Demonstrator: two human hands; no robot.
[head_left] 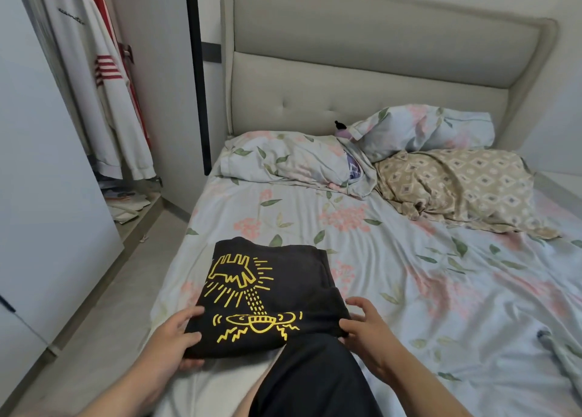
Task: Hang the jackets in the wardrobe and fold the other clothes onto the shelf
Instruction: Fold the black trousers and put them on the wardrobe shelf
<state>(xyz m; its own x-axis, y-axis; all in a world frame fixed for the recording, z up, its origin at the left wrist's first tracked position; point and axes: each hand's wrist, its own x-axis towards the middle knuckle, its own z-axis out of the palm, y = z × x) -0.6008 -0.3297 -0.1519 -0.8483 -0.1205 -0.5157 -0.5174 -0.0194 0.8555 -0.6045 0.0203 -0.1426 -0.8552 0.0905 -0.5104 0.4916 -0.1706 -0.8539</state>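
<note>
The folded black T-shirt (271,294) lay on the bed (409,290) near its left edge; the left hand (176,338) gripped its near left corner, thumb on top; the right hand (368,331) touched its right edge, fingers bent; whether it gripped could not be told.

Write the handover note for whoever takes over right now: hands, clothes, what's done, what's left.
Hands: the left hand grips the left edge of the black T-shirt; the right hand holds its right edge.
Things: the shirt lies folded on the bed, at the near side.
Done: the white-and-red jackets hang in the wardrobe; the shirt is folded.
Left: carry the shirt to the shelf, which is not clearly in view.
</note>
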